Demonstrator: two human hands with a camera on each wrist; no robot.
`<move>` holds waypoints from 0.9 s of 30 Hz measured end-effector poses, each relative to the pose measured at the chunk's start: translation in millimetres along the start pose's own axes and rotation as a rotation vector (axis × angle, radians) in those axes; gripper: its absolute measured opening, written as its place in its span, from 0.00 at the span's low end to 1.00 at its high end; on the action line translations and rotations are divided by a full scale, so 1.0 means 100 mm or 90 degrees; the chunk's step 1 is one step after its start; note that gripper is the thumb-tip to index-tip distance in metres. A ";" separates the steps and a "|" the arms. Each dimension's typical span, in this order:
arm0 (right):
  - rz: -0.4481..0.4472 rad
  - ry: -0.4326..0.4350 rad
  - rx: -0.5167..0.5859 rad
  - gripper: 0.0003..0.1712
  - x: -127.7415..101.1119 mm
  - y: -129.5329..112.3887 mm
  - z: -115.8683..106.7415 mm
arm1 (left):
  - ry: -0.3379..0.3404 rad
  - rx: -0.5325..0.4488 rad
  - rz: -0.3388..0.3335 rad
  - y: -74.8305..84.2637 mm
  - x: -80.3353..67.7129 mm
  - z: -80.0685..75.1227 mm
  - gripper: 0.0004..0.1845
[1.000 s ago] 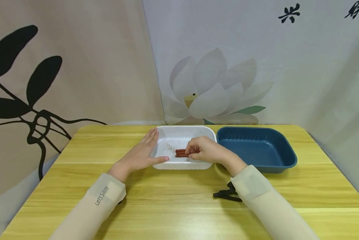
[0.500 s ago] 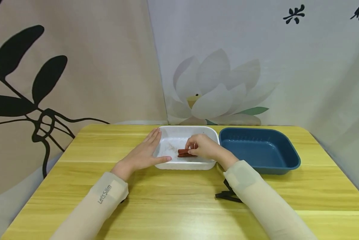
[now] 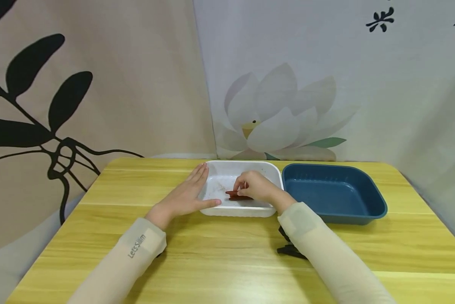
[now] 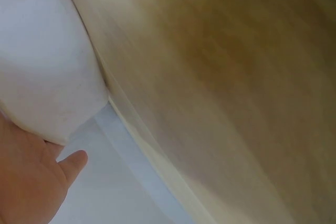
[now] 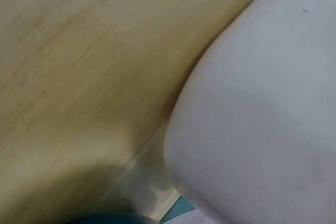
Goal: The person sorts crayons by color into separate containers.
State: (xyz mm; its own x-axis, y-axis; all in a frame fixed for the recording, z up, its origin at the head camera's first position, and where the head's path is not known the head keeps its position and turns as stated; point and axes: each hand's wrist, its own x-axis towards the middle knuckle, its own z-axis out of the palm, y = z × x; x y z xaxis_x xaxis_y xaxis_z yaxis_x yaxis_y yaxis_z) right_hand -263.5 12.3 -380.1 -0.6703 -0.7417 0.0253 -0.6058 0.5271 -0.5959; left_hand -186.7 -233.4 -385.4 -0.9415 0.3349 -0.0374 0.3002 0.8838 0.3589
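Note:
In the head view my left hand (image 3: 185, 195) lies with straight fingers along the left side of a white plastic tray (image 3: 238, 212), its thumb on the front rim. My right hand (image 3: 258, 186) reaches into the tray from the right. Its thumb and fingers pinch a reddish-brown cinnamon stick (image 3: 231, 193), whose left end shows past the fingertips. Just below it on the tray floor lies another cinnamon stick (image 3: 242, 198), partly covered by the hand. The left wrist view shows part of my left hand (image 4: 31, 179) at the lower left; my right hand is out of the right wrist view.
A dark blue tray (image 3: 335, 218) stands right beside the white one. On the wooden table (image 3: 219, 257), a black object (image 3: 290, 251) is partly hidden under my right sleeve. Light brown crumbs (image 3: 220, 185) are scattered inside the white tray. A printed curtain (image 3: 155, 84) hangs behind the table.
The sticks lay side by side under my right fingers; now one is pinched and angled apart from the other. My left hand keeps its place on the tray. The whole scene shifts slightly right.

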 end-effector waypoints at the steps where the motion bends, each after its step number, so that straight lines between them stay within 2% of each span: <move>1: 0.004 0.001 -0.004 0.04 0.00 0.00 0.00 | 0.001 0.000 0.002 0.00 0.00 0.00 0.61; 7: 0.028 0.011 -0.023 0.05 -0.04 -0.03 -0.05 | 0.006 0.008 0.004 0.00 0.01 0.00 0.61; 12: 0.025 0.029 -0.036 0.07 -0.13 -0.04 -0.11 | 0.002 0.005 0.001 0.00 0.01 0.00 0.61; 21: 0.007 0.083 -0.040 0.10 -0.47 0.03 -0.25 | -0.001 -0.003 -0.003 0.01 -0.02 -0.01 0.62; 27: 0.017 0.111 -0.008 0.14 -0.75 0.09 -0.37 | 0.002 0.001 0.005 0.00 -0.01 0.00 0.62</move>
State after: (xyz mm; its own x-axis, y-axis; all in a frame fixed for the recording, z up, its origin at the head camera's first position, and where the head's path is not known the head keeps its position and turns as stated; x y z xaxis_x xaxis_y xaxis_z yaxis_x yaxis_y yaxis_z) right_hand -234.1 88.0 -357.7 -0.7496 -0.6450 0.1489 -0.5914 0.5515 -0.5883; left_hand -185.2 -233.4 -385.2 -0.9396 0.3408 -0.0324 0.3074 0.8816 0.3580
